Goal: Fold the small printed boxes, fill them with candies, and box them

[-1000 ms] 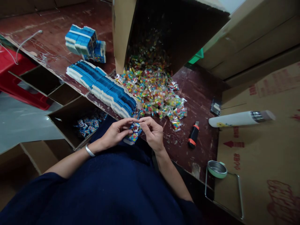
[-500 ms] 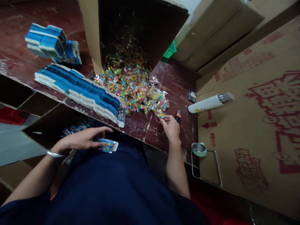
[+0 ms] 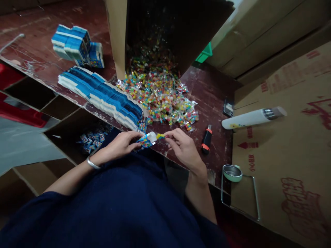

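Observation:
Between its thumb and fingers my left hand (image 3: 126,143) grips a small blue printed candy box (image 3: 145,141), whose open end points right. Pinched in my right hand (image 3: 182,146) is a small clear packet of candy (image 3: 160,136), right at the box's open mouth. I cannot tell whether the packet's tip is inside. Just beyond both hands lies a heap of similar packets (image 3: 162,100), spilling from a large carton (image 3: 119,41). A long row of flattened blue boxes (image 3: 103,98) stretches along the table edge to the left.
Bundled blue boxes (image 3: 71,43) sit at the back left. An orange-black utility knife (image 3: 206,139) lies right of my hand, near a white bottle (image 3: 248,117) and a metal-lined cup (image 3: 232,172). Below the table edge, a carton holds many filled boxes (image 3: 94,139).
My right hand has lifted a candy packet from the heap's near edge and moved left. My left hand has raised the box toward it, and the view has shifted slightly.

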Demonstrator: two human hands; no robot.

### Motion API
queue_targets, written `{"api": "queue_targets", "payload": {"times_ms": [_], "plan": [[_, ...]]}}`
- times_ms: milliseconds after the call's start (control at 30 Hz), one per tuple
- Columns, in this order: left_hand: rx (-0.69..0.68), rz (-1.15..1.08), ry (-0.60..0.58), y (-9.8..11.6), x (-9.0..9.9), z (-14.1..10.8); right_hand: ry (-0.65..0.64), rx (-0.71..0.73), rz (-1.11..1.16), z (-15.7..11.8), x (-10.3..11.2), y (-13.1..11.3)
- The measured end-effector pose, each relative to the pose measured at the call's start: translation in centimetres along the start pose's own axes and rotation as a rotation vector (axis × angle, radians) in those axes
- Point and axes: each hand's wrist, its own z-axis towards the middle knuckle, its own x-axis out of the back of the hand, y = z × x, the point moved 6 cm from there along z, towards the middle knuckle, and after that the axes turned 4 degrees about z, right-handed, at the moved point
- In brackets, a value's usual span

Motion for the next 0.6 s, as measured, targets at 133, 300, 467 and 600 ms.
{"api": "queue_targets", "payload": {"times_ms": [133,300,467,600], "plan": [[-0.074,0.019,0.045,0.9,-0.2,-0.3,-0.127,0.115,-0.204,0.9,-1.7,-1.7],[-0.036,-0.155,0.099,1.2,-0.4,-0.4,0.007,0.137,-0.016,1.7,-2.9,-2.3],[0.023,-0.563,0.155,0.7,-0.8,-0.4,0.319,0.169,0.035,1.0,-1.4,-2.6],[0.012,-0.735,0.156,1.0,-1.2,-0.3,0.283,0.084,0.200,0.4,-3.5,-1.0]]}}
